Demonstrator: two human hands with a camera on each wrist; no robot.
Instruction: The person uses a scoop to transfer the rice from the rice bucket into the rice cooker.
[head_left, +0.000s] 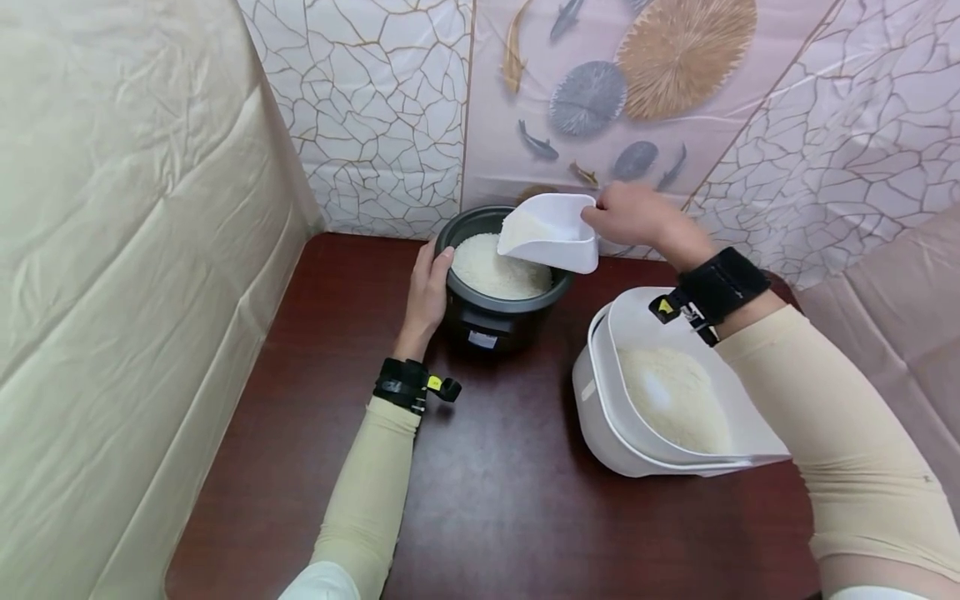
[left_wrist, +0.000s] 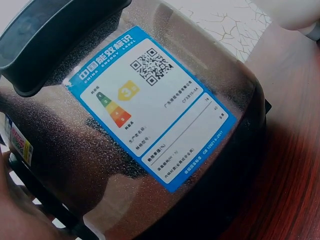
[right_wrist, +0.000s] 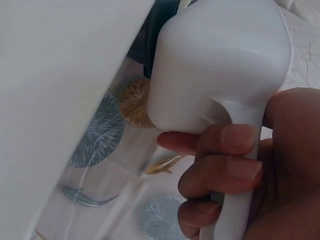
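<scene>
In the head view, my right hand [head_left: 633, 215] grips a white scoop [head_left: 562, 254] by its handle, with rice in its bowl. The scoop is tilted over the dark rice cooker [head_left: 498, 321], its lip above the heaped white rice [head_left: 487, 267] inside. My left hand [head_left: 427, 287] holds the cooker's left side, thumb near the rim. The left wrist view shows the cooker's side with a blue-edged energy label [left_wrist: 155, 110]. In the right wrist view, curled fingers [right_wrist: 220, 172] wrap the scoop's handle [right_wrist: 240, 205]; the scoop's bowl hides the rice.
A white rice bin [head_left: 600, 417] with rice inside stands to the right of the cooker, beneath my right forearm. Both stand on a dark red-brown table [head_left: 480, 500]. A patterned sheet [head_left: 390, 108] hangs close behind the cooker, and a pale padded wall [head_left: 150, 250] rises at left.
</scene>
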